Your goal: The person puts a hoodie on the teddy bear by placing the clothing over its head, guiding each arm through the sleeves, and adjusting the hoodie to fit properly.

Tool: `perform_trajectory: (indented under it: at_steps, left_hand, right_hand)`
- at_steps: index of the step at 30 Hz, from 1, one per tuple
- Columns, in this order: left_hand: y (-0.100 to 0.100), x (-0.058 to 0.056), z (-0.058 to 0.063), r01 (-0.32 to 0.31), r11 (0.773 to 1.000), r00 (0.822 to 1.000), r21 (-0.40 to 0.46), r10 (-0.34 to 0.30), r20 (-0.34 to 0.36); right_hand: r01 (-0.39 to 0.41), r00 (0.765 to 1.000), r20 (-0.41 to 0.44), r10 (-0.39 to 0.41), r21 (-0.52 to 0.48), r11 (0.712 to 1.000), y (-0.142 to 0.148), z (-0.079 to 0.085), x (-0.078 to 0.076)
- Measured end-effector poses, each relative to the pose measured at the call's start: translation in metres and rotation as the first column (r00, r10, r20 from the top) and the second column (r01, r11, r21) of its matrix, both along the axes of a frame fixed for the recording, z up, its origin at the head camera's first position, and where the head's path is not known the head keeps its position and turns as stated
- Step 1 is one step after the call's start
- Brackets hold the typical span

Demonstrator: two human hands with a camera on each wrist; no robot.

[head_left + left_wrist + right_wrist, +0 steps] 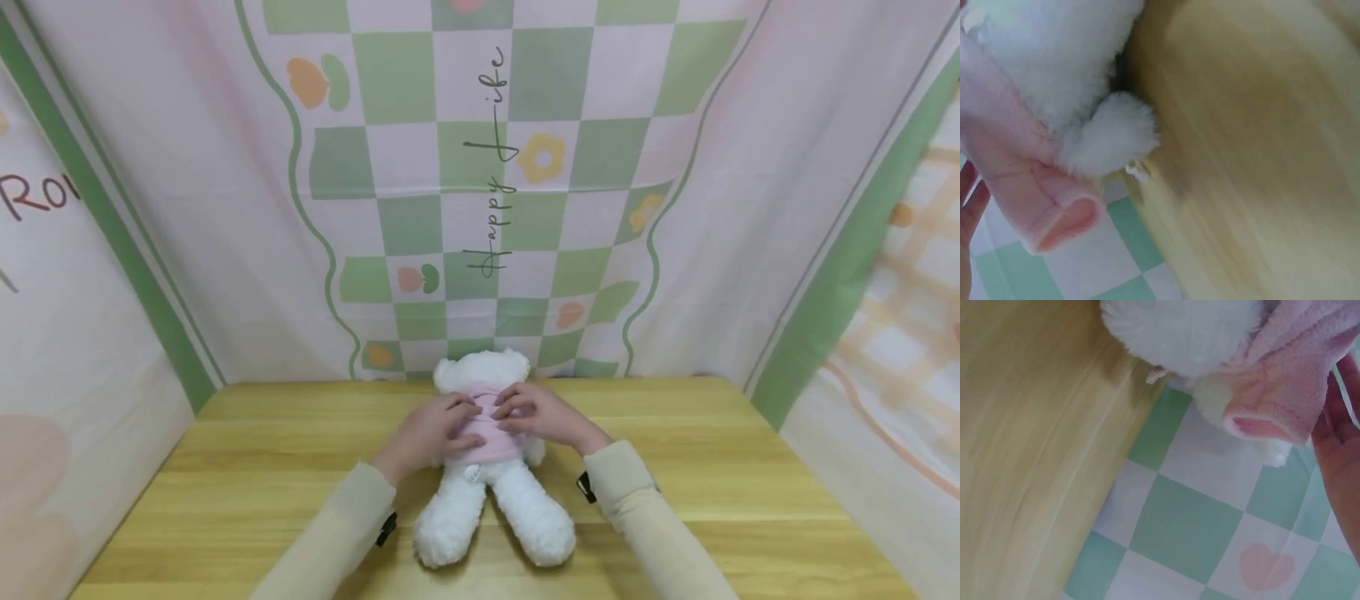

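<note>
A white plush toy (534, 518) lies on the table with its legs towards me and its two small ears at the far end. Around its body is a pink top (487, 437); a small white tag (472, 473) shows below the hem. On the left side of the top, my left hand (435, 429) rests with thumb and fingers apart. From the right, my right hand (551, 414) touches the top with bent fingers. Both wrist views show loose pink sleeves (1054, 206) (1279, 400) beside white fur, each hand partly cut off at the frame's edge.
The wooden table (285, 467) runs back to a hanging cloth (397, 79) with green and white checks and lettering. More printed cloth hangs at the left (82, 358) and right (900, 333) sides. Both forearms wear light sleeves (330, 525) and dark wrist straps.
</note>
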State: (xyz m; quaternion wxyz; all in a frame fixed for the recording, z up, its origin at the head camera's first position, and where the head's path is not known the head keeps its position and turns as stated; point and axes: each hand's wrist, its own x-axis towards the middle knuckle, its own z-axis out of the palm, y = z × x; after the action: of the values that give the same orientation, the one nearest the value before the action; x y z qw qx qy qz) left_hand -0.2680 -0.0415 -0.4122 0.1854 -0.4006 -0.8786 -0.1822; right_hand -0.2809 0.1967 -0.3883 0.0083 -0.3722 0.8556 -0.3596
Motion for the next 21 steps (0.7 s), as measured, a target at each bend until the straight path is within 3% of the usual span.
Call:
perform_trajectory:
  at_steps: [3, 8, 14, 17, 19, 21]
  left_hand:
    - [0.0, 0.004, -0.003, 0.009, 1.0, 0.991, 0.001, -0.009, -0.135]
    - [0.002, 0.006, -0.007, 0.023, 0.999, 0.978, 0.032, -0.016, -0.207]
    - [0.004, 0.008, -0.009, 0.012, 0.998, 0.968, 0.06, 0.004, -0.251]
    - [0.004, 0.009, -0.007, -0.004, 0.996, 0.982, 0.084, 0.02, -0.189]
    - [0.006, 0.008, -0.004, -0.027, 0.99, 0.998, 0.139, 0.034, -0.051]
    - [0.007, 0.005, -0.001, -0.083, 0.968, 0.99, 0.238, 0.052, 0.132]
  right_hand:
    - [0.074, 0.997, -0.022, -0.074, -0.014, 0.997, -0.005, -0.003, 0.0]
    - [0.241, 0.968, -0.083, -0.237, 0.029, 0.97, -0.018, -0.004, -0.004]
    - [0.244, 0.957, -0.186, -0.223, 0.099, 0.965, -0.026, -0.002, -0.007]
    - [0.249, 0.958, -0.172, -0.229, 0.106, 0.963, -0.027, 0.0, -0.006]
    - [0.257, 0.961, -0.125, -0.245, 0.091, 0.962, -0.027, 0.002, -0.006]
    - [0.269, 0.961, -0.081, -0.263, 0.067, 0.961, -0.027, 0.003, -0.006]
